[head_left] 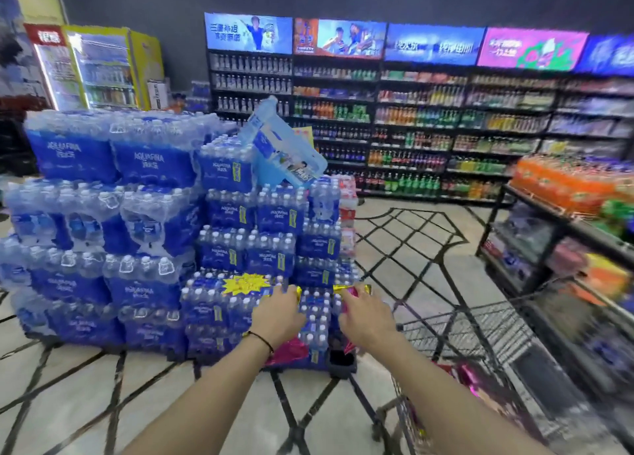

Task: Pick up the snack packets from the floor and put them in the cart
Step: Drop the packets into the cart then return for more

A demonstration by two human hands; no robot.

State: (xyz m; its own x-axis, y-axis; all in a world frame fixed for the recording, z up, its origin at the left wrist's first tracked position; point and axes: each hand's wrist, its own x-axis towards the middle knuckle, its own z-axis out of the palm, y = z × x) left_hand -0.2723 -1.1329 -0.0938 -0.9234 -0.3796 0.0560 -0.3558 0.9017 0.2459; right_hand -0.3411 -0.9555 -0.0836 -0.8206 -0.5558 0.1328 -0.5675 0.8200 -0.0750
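My left hand [279, 312] grips a pink and gold snack packet [286, 351]; its gold end shows above my fingers and its pink end hangs below my wrist. My right hand [365, 317] grips a second pink and gold packet [353, 290], gold edge sticking out above the fingers. Both hands are held out at chest height in front of the stacked water packs. The wire cart [480, 334] stands to the lower right, under and beside my right forearm. Pink packets [470, 377] lie inside it.
A tall stack of blue shrink-wrapped water bottle packs [171, 235] fills the left and centre. Drink shelves [429, 128] line the back wall. A low black rack [566, 221] with orange and green bottle packs stands at the right. The tiled floor [404, 235] has black diamond lines.
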